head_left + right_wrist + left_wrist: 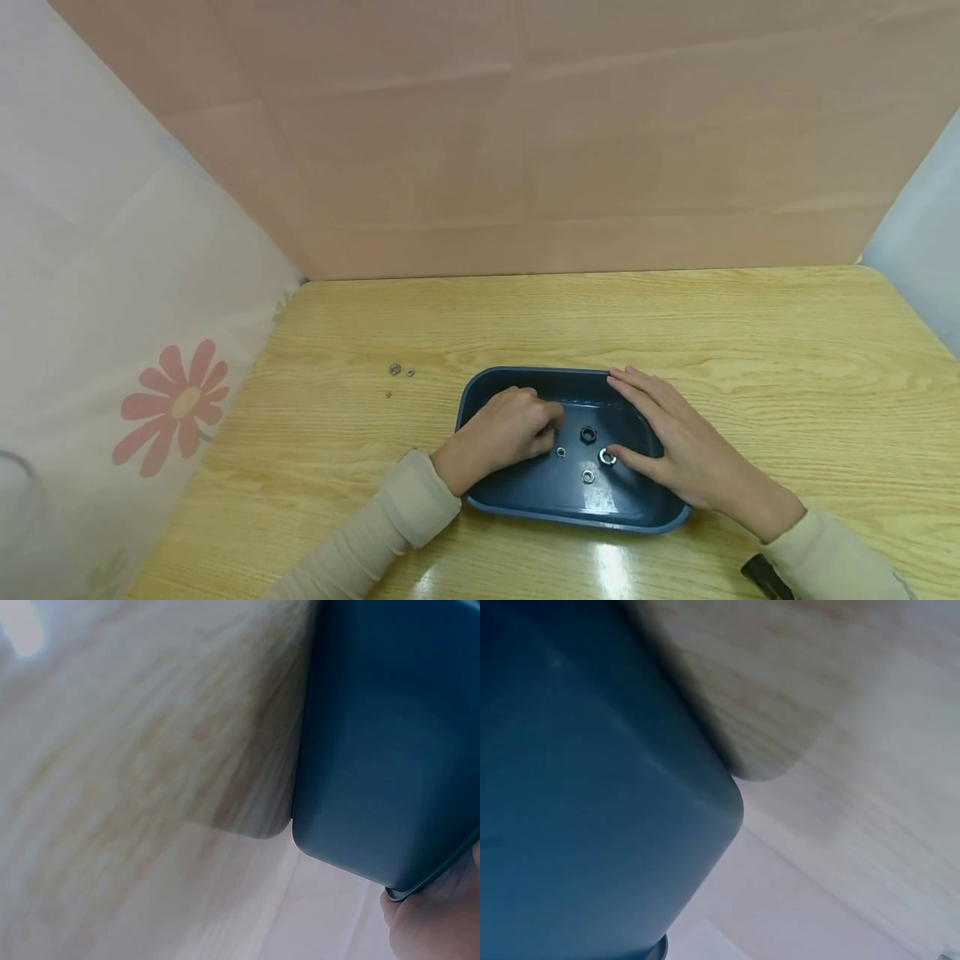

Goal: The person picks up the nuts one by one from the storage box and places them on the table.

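Note:
A dark blue tray (570,518) stands on the wooden table. My left hand (513,425) reaches over its left side with the fingers curled down inside; whether they pinch anything is hidden. Close to those fingers lies a small nut (560,452). My right hand (678,446) spreads over the tray's right side, fingertips on the far rim and thumb inside, right by a shiny silver nut (607,457). A dark nut (588,434) and another silver nut (588,477) lie on the tray floor. Both wrist views mostly show the tray's outer wall (592,825).
To the left of the tray, three small metal pieces lie on the table: a larger nut-like one (394,368), a smaller ring-shaped one (410,372) and a tiny one (388,394). A brown backdrop (525,167) rises behind the table (787,333).

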The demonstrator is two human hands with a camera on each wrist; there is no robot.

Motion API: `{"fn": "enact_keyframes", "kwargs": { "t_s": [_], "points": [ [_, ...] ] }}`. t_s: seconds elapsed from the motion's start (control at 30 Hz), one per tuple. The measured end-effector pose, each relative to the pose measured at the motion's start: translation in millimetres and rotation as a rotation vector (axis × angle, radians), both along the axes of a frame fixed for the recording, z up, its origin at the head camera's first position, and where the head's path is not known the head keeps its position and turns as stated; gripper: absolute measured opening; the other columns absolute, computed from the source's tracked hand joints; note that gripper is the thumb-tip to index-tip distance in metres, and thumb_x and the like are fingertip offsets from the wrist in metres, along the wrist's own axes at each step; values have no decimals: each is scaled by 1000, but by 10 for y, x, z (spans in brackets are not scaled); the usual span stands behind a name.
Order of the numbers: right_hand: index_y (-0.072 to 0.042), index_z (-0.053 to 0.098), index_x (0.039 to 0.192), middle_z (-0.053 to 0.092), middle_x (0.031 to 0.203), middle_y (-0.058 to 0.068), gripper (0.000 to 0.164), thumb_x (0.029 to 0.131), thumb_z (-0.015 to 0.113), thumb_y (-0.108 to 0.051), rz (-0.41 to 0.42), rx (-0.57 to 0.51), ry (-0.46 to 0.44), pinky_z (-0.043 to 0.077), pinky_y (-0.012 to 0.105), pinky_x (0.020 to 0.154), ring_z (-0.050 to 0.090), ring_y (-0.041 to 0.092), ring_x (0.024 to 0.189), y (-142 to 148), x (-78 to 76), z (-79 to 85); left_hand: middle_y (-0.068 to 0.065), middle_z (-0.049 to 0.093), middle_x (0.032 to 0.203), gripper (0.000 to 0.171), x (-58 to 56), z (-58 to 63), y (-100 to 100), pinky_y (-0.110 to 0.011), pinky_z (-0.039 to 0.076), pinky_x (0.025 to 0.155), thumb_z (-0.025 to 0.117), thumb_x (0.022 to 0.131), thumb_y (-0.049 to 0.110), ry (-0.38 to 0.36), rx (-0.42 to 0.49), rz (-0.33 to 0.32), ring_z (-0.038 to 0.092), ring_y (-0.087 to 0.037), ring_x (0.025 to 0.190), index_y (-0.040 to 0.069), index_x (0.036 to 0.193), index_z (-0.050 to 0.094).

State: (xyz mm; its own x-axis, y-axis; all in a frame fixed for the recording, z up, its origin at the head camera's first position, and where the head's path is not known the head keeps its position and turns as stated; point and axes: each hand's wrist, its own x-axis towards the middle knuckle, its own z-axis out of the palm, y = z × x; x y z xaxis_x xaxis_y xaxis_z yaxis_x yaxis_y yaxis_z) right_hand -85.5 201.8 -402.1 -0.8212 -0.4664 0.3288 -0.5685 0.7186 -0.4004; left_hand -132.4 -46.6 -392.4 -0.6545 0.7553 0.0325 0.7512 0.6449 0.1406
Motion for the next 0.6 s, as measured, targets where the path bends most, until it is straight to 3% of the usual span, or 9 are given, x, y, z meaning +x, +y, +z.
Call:
{"fn": "enact_keyframes", "kwargs": {
  "t_s": [0.2,0.4,0.6],
  "points": [
    [-13,37,153,37,157,9,85,83,81,-31,-4,3,-17,17,27,125,36,37,142,-1,2,0,11,68,73,8,10,1,-8,-14,38,60,71,87,16,5,42,11,48,-1,62,20,91,76],
    [-13,37,153,36,157,9,84,83,80,-32,-10,4,-30,27,41,122,35,38,143,-1,2,2,11,69,74,8,19,12,-12,-10,37,57,71,88,15,-35,59,28,49,0,62,19,93,76],
    [-12,37,152,37,157,9,84,82,81,-30,-6,-2,-15,17,27,125,36,38,142,3,2,-1,8,75,86,11,15,7,-2,-13,45,63,73,88,18,-61,20,36,57,-2,70,19,98,77]
  ]
}}
